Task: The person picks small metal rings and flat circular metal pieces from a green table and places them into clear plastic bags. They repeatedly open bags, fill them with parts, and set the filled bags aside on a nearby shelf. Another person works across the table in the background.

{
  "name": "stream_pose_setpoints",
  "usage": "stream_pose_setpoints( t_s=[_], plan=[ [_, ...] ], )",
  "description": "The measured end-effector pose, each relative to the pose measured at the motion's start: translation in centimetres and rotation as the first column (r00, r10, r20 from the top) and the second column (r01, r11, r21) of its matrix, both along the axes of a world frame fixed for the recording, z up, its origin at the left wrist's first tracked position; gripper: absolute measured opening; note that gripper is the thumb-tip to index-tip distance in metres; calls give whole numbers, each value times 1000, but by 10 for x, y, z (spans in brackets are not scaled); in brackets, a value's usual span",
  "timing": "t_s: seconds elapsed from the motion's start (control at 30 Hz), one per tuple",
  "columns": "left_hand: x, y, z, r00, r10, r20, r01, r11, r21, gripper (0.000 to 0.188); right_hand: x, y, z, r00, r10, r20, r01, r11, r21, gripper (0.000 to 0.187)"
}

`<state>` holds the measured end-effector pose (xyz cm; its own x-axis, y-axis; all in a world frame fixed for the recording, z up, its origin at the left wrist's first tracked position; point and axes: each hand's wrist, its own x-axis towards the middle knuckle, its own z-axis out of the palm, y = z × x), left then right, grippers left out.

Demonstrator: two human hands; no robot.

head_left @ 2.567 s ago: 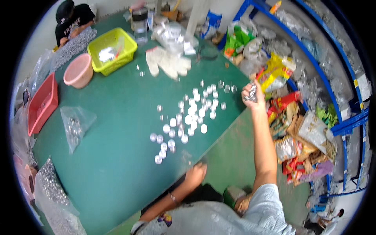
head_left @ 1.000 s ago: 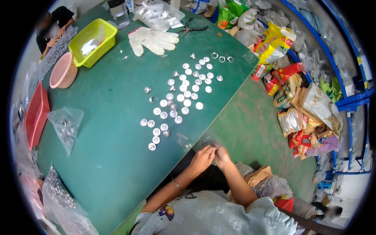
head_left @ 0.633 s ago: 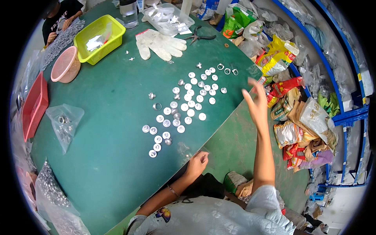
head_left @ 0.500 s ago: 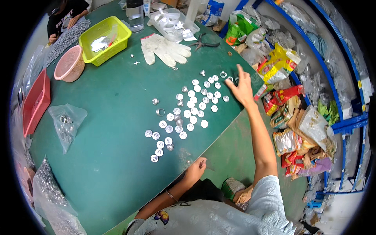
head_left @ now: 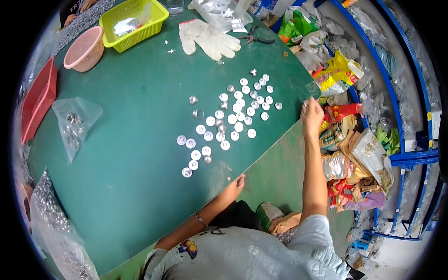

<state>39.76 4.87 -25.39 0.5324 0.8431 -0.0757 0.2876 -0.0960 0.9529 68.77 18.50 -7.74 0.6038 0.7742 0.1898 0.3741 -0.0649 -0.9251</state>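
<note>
Silver discs [head_left: 239,126] lie below the white glove [head_left: 210,41]; to its lower right, the right hand [head_left: 311,115], pinching a small silvery piece [head_left: 305,105], seems mid-pickup, calling for a steady lift; the left hand's [head_left: 236,185] grip I cannot tell.

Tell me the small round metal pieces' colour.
The small round metal pieces are silver, best in the head view.

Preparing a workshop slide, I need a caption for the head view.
Silvery discs lie scattered on a green table, the right hand and left hand at its edge.

Right hand [head_left: 312,115] curled, arm [head_left: 316,177] outstretched.
</note>
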Motion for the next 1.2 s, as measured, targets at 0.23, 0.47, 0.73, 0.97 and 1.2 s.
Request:
stream_pose_setpoints(
  t_s=[0.23, 0.47, 0.73, 0.97, 1.2],
  plan=[
    [-5, 7, 34, 992, 61, 107, -47, 991, -125, 16, -134, -182, -61, 412, -191, -891, -420, 828, -371, 18],
    [-8, 3, 32, 998, 35, 61, -29, 995, -99, 11, -190, -183, -88, 912, -99, -399, -146, 830, -539, 22],
    [-8, 6, 39, 981, -54, 187, 54, 999, 6, 12, -130, -190, -146, -372, -293, -881, -427, 897, -118, 29],
    [-18, 10, 51, 972, -84, 220, 50, 986, 158, 13, -133, -187, -152, -286, -359, -889, -58, 932, -358, 31],
    [-17, 6, 46, 964, -117, 239, 69, 977, 201, 13, -130, -190, -158, 41, -324, -945, -207, 923, -325, 30]
  ],
)
